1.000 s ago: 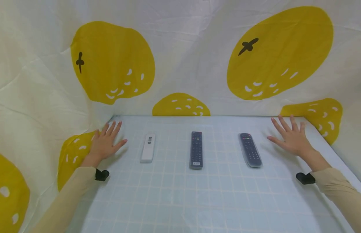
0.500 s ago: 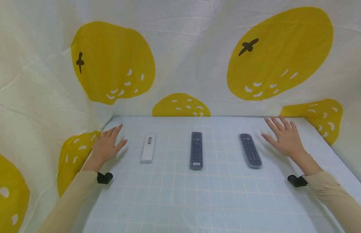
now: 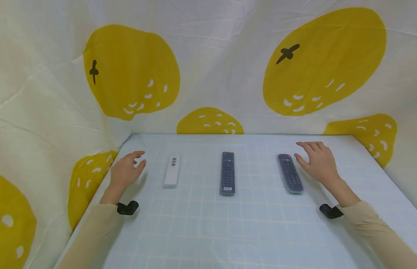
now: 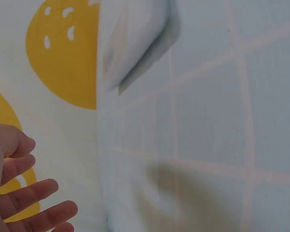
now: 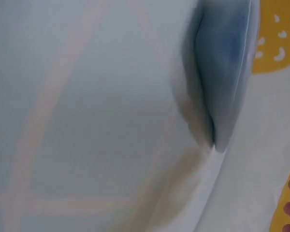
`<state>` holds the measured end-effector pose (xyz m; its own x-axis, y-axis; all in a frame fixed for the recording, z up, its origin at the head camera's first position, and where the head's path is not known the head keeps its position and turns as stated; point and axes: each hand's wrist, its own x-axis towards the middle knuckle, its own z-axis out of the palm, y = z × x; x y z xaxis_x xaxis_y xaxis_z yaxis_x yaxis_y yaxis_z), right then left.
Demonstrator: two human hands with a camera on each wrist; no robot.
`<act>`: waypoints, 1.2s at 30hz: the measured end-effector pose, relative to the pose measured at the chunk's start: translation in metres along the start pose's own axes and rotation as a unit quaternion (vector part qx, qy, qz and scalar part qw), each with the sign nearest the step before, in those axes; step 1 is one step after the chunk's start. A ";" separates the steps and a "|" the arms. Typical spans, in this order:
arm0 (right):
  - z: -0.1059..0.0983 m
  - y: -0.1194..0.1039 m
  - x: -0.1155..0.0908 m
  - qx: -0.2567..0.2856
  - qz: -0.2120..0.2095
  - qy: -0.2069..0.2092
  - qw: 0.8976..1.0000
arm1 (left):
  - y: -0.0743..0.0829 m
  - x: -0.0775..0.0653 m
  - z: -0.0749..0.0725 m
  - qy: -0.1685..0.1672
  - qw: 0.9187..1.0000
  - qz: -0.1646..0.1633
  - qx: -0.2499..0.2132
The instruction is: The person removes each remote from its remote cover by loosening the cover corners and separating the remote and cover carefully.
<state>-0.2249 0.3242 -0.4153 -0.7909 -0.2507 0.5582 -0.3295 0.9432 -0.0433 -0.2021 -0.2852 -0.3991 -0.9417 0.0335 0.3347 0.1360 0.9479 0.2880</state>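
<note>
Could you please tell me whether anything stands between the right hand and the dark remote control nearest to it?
Nothing visible does: only the gridded tablecloth shows between the right hand and the rightmost dark remote control. The middle dark remote control and the white remote control lie beyond it, to the left.

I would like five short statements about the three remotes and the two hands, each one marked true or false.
1. The white remote is the one nearest the left hand. True.
2. The right hand grips the rightmost remote. False: the right hand holds nothing; the rightmost remote lies on the gridded surface.
3. The middle remote carries a pale label at its near end. True.
4. The white remote lies between two dark remotes. False: the middle remote lies between the others.
5. The rightmost remote is dark. True.
</note>
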 end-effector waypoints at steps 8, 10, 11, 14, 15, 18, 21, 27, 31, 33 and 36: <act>0.003 -0.030 0.005 0.020 -0.052 0.033 0.998 | 0.014 -0.007 0.005 -0.007 0.998 -0.058 -0.031; 0.004 -0.036 0.006 0.024 -0.063 0.045 0.997 | 0.016 -0.009 0.006 -0.007 0.997 -0.064 -0.036; 0.005 -0.039 0.007 0.025 -0.068 0.050 0.996 | 0.018 -0.009 0.007 -0.008 0.997 -0.064 -0.040; 0.009 -0.048 0.010 0.029 -0.079 0.056 0.995 | 0.021 -0.010 0.008 -0.009 0.996 -0.067 -0.051; 0.010 -0.052 0.011 0.031 -0.082 0.056 0.995 | 0.022 -0.011 0.007 -0.008 0.996 -0.068 -0.055; 0.014 -0.063 0.015 0.040 -0.086 0.051 0.994 | 0.025 -0.012 0.008 -0.007 0.995 -0.075 -0.063; 0.017 -0.075 0.018 0.052 -0.084 0.047 0.994 | 0.028 -0.012 0.010 -0.007 0.994 -0.082 -0.071; 0.024 -0.097 0.024 0.077 -0.077 0.039 0.993 | 0.036 -0.013 0.013 -0.019 0.991 -0.094 -0.098; 0.025 -0.114 0.030 0.090 -0.061 0.023 0.994 | 0.041 -0.012 0.012 -0.031 0.988 -0.093 -0.116; 0.024 -0.124 0.032 0.098 -0.050 0.016 0.994 | 0.044 -0.011 0.011 -0.036 0.988 -0.089 -0.118; 0.023 -0.137 0.037 0.108 -0.044 0.009 0.993 | 0.049 -0.009 0.007 -0.043 0.988 -0.091 -0.120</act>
<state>-0.2211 0.1802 -0.4077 -0.7454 -0.3239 0.5826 -0.5012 0.8486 -0.1695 -0.1888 -0.2363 -0.3946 -0.9788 -0.0943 0.1820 0.0205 0.8382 0.5449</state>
